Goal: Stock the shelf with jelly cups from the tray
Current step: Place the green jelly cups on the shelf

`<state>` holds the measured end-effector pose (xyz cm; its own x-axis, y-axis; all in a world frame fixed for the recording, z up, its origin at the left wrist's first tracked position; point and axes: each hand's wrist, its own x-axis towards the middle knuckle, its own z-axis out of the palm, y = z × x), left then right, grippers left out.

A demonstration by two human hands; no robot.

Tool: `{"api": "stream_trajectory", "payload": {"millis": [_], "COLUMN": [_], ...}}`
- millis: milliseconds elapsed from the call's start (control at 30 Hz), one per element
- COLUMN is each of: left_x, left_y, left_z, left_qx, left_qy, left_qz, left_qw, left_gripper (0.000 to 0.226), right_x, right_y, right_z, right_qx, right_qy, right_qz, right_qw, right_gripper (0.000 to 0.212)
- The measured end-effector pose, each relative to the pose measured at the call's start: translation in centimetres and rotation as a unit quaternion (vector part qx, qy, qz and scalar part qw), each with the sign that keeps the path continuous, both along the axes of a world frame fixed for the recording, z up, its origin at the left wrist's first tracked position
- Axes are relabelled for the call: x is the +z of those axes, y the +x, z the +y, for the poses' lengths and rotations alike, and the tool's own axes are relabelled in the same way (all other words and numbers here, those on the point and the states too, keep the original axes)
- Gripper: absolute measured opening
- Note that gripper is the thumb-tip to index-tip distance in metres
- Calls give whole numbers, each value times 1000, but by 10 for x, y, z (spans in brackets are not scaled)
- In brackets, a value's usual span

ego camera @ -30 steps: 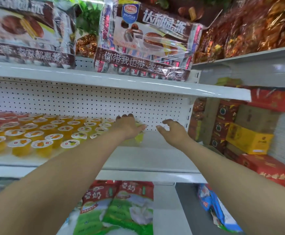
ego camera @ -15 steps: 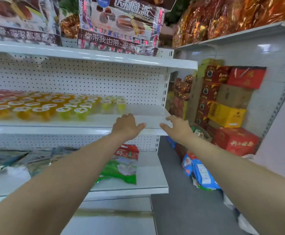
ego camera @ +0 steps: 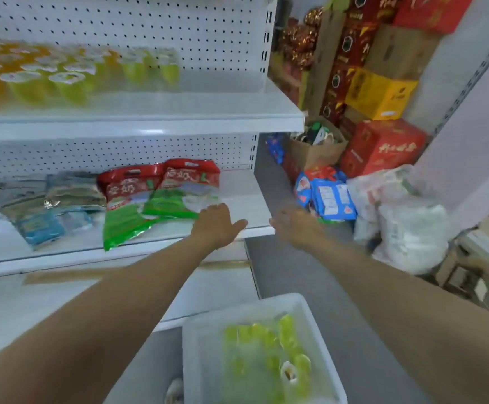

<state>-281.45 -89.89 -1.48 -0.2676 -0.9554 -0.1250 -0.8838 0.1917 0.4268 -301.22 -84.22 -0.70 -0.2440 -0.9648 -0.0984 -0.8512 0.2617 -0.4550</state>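
Observation:
A white tray (ego camera: 196,339) sits low at the bottom centre, with several green jelly cups (ego camera: 266,351) lying in it. Rows of orange and green jelly cups (ego camera: 71,74) stand on the white shelf (ego camera: 179,115) at the upper left; its right part is bare. My left hand (ego camera: 217,225) hangs open and empty in front of the lower shelf edge. Just to its right, my right hand (ego camera: 295,225) is also open and empty over the grey floor. Both hands are well above the tray. The picture is blurred by motion.
Red-and-green snack bags (ego camera: 161,196) and blue packets (ego camera: 42,223) lie on the lower shelf. Red, yellow and brown cartons (ego camera: 380,94) are stacked at the right. A paper bag (ego camera: 316,147), blue packs (ego camera: 327,196) and white plastic bags (ego camera: 406,223) crowd the floor corner.
The view has swung down from the jelly shelf to the tray. Both hands left the shelf with the cups and dropped to the level of the lower shelf, empty.

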Motion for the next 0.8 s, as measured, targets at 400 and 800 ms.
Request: {"api": "stream_trajectory", "payload": {"millis": [400, 800], "left_x": [-207, -368], "left_y": [20, 47], "left_z": [34, 130], "left_qx": [-30, -59], "left_qy": [261, 500], "left_qz": [-33, -76], "left_qw": [964, 861], "left_gripper": [63, 70], "right_x": [-202, -358], "right_y": [32, 69], "right_z": [55, 98], "right_qx": [-93, -190], "right_qy": [248, 401], "right_qz": [-113, -245], "right_qw": [958, 862], "right_gripper": [54, 52]}}
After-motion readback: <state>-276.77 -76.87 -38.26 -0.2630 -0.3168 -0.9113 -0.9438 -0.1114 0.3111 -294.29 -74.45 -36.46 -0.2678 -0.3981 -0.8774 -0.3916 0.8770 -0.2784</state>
